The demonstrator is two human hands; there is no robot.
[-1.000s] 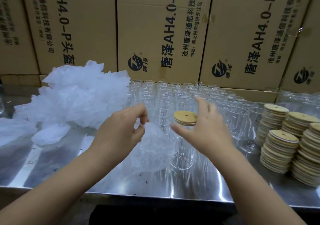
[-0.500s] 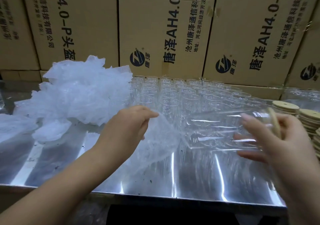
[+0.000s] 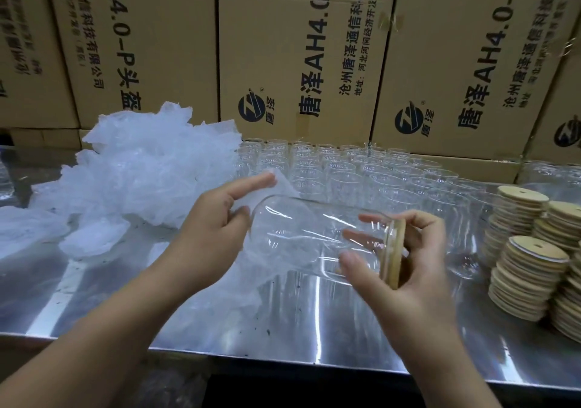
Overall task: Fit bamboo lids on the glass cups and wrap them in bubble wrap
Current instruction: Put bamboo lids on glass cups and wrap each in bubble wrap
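A clear glass cup (image 3: 301, 234) lies sideways in the air above the steel table, its bamboo lid (image 3: 393, 253) fitted on the right end. My right hand (image 3: 405, 269) grips the lidded end, fingers curled round glass and lid. My left hand (image 3: 207, 234) holds a sheet of bubble wrap (image 3: 251, 285) against the cup's base, forefinger stretched out over the sheet's top edge. The sheet hangs from the cup down toward the table.
Rows of several empty glass cups (image 3: 345, 175) stand behind. Stacks of bamboo lids (image 3: 531, 260) fill the right side. A heap of bubble wrap sheets (image 3: 141, 178) lies at the left. Cardboard boxes (image 3: 301, 55) wall off the back. The steel table (image 3: 220, 322) ends near me.
The right hand lifted the lidded cup off the table, tipped it sideways and brought it left to the sheet. The left hand raised the bubble wrap to the cup's base.
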